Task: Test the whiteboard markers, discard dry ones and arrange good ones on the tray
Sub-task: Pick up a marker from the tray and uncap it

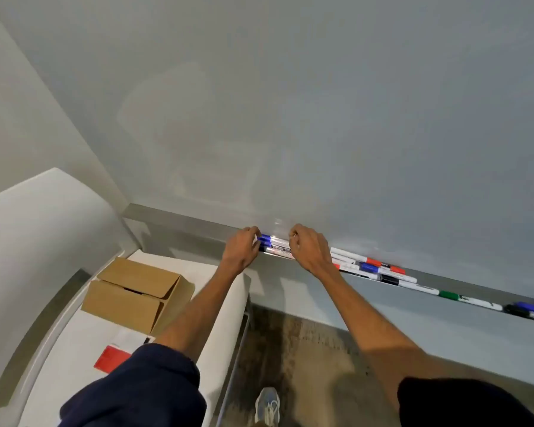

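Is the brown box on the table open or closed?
Open. The cardboard box has its top flaps apart, with a dark gap showing between them. What is inside cannot be told.

You have at least ten markers (369,267), one tray (179,215), one cardboard box (136,291) lower left, one shoe (267,406).

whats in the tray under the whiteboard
In the tray, markers with blue and black caps lie between the left hand and right hand, which grip them; more markers sit further right. The hands cover some ends.
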### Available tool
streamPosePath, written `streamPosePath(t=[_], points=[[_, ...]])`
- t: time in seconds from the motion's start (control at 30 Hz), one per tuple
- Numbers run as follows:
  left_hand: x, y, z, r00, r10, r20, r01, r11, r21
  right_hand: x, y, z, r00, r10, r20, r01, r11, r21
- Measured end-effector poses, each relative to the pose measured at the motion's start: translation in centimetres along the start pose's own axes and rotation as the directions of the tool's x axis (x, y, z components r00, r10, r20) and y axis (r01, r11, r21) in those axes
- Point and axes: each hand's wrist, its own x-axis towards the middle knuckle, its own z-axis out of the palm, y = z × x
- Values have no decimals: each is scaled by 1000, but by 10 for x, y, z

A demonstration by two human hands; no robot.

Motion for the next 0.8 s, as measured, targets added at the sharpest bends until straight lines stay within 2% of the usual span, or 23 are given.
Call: streamPosePath(t=[0.17,0.37,0.6,0.8], points=[[5,-10,15,994,38,105,-47,995,87,3,7,25,994,21,108,-18,999,-36],[10,-20,31,983,76,170,-101,984,145,8,9,45,987,21,158,-7,996,-86],[14,-30,40,989,77,127,-90,991,103,7,15,62,984,7,178,18,990,-140],[18,-33,26,980,111,168,-116,993,18,8,22,59,979,-43,197,71,988,-134]])
